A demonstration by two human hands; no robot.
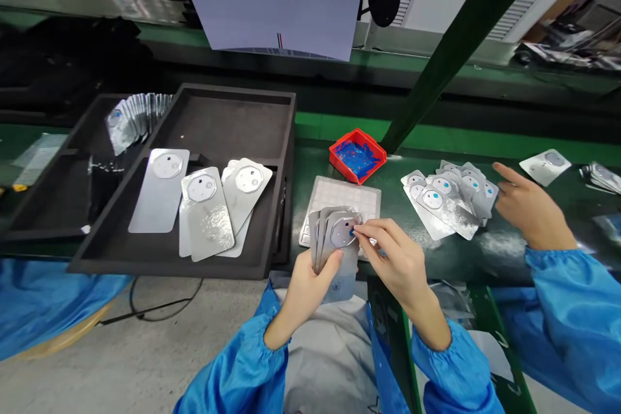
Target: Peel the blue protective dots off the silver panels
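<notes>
My left hand (313, 284) grips a fanned stack of silver phone back panels (345, 272), thumb on the front one. At the round camera area of that front panel, the thumb and forefinger of my right hand (395, 259) pinch a small blue piece (352, 232); whether it is stuck to the panel I cannot tell. Behind the stack lies a pale gridded tray (356, 191), partly covered. A red bin (359, 154) beyond it contains many small blue pieces. To the right, loosely piled panels (449, 194) show blue dots in their camera areas.
At left, a black tray (228, 119) bears several loose panels (206, 213); a row of panels (138, 116) stands behind. A co-worker's hand (533, 210) reaches in from the right, near another panel (544, 166). A green post (436, 71) slants above the bench.
</notes>
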